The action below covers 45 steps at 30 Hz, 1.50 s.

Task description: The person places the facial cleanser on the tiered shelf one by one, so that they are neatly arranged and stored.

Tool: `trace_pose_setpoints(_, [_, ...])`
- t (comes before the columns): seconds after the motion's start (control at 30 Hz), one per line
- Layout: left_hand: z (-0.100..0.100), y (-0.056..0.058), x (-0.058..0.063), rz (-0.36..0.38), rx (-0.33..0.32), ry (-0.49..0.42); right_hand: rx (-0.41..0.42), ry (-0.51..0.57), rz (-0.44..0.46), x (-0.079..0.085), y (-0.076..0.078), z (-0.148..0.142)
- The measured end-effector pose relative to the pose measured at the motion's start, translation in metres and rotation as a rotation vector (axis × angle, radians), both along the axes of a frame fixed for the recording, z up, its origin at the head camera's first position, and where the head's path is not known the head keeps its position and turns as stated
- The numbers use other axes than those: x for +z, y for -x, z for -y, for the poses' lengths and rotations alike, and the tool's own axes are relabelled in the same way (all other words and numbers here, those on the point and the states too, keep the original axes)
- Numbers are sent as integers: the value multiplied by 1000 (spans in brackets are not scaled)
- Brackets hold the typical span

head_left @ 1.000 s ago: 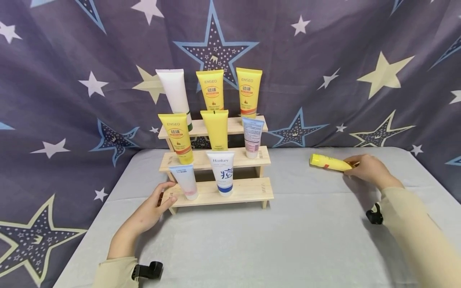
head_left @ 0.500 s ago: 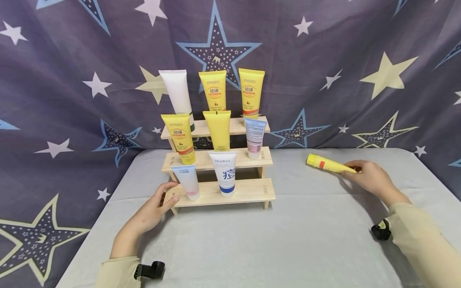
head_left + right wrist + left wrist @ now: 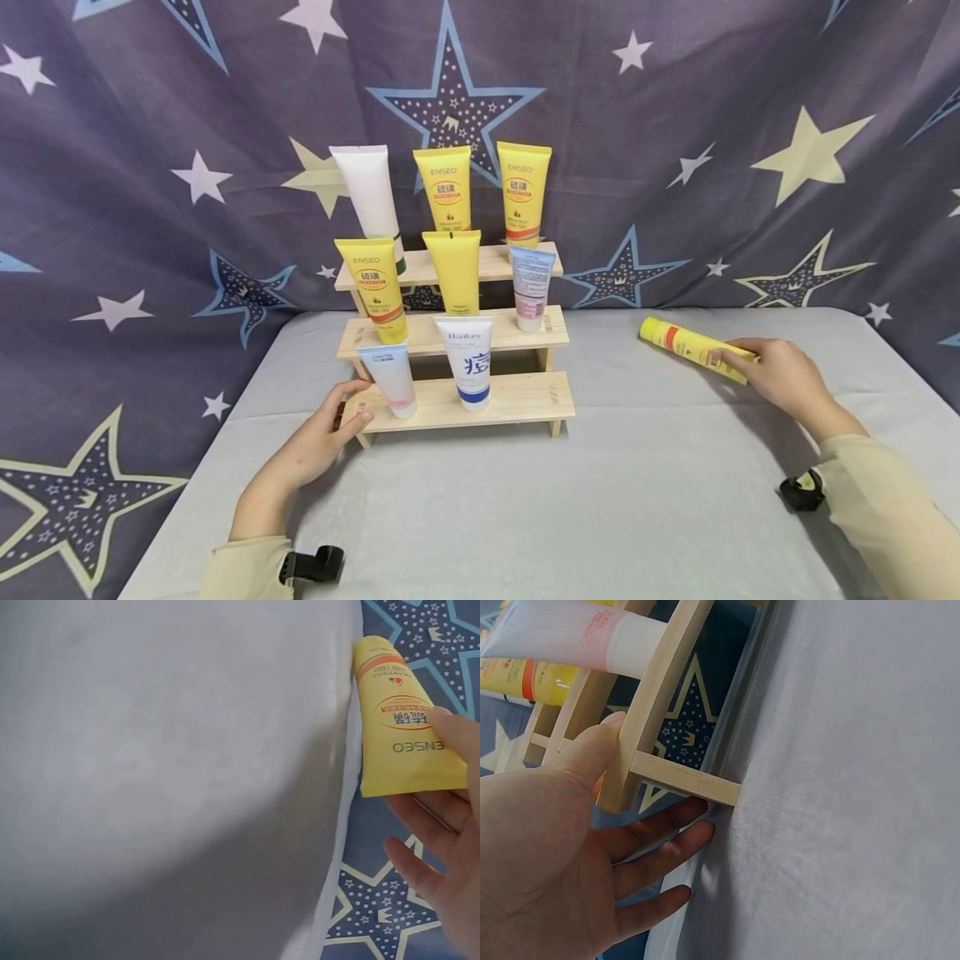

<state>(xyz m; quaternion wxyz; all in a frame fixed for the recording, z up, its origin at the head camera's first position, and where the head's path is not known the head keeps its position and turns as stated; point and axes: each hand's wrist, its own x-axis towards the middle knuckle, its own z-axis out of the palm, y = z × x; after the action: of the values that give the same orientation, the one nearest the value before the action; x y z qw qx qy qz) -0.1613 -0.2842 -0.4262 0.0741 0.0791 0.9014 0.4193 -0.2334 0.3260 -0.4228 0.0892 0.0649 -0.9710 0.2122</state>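
Note:
My right hand [image 3: 783, 379] pinches a yellow squeeze tube [image 3: 686, 343] by its flat crimped end, at the right of the table. Its cap end points left, and the printed label shows in the right wrist view, with the thumb on the tube [image 3: 405, 724]. My left hand [image 3: 311, 442] holds the left end of the lowest step of a wooden step stand [image 3: 525, 400]. In the left wrist view the thumb lies on the step's edge, and several fingers stretch out beside the leg. Nearest that hand stands a small blue-and-pink tube [image 3: 390, 382].
Beside it on the lowest step is a white tube [image 3: 465, 358] with blue print. The middle step bears two yellow tubes [image 3: 372, 287] and a blue-pink tube [image 3: 531, 287]. A white tube [image 3: 367, 192] and two yellow ones stand on top. Behind hangs a starry cloth [image 3: 585, 100].
The yellow tube has turned in my right hand, so its printed label now shows. That hand has shifted a little to the right and nearer. My left hand stays on the stand.

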Motion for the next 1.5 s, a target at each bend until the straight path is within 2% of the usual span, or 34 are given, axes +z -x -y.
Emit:
trace_pose_setpoints(0.27, [1,-1,0,-21,-12,-2,-17,4,-25,13,-7,8])
trace_pose_setpoints(0.47, [0,0,-1,-13,-14,-6,-49,15,-89,21,-16,17])
trace_pose_setpoints(0.67, [0,1,-1,-11,-11,6,-75,158,-155,32,-24,28])
trace_pose_setpoints(0.87, [0,0,-1,-11,-14,9,-88,297,-181,46,-31,42])
trace_pose_setpoints(1.03, [1,0,-1,-23,-17,-1,-68,316,-219,54,-36,61])
trace_pose_setpoints(1.27, [1,0,-2,-32,-16,-1,-18,350,-333,61,-41,90])
trace_pose_setpoints(1.5, [1,0,-2,-25,-14,2,91,350,-426,66,-43,121])
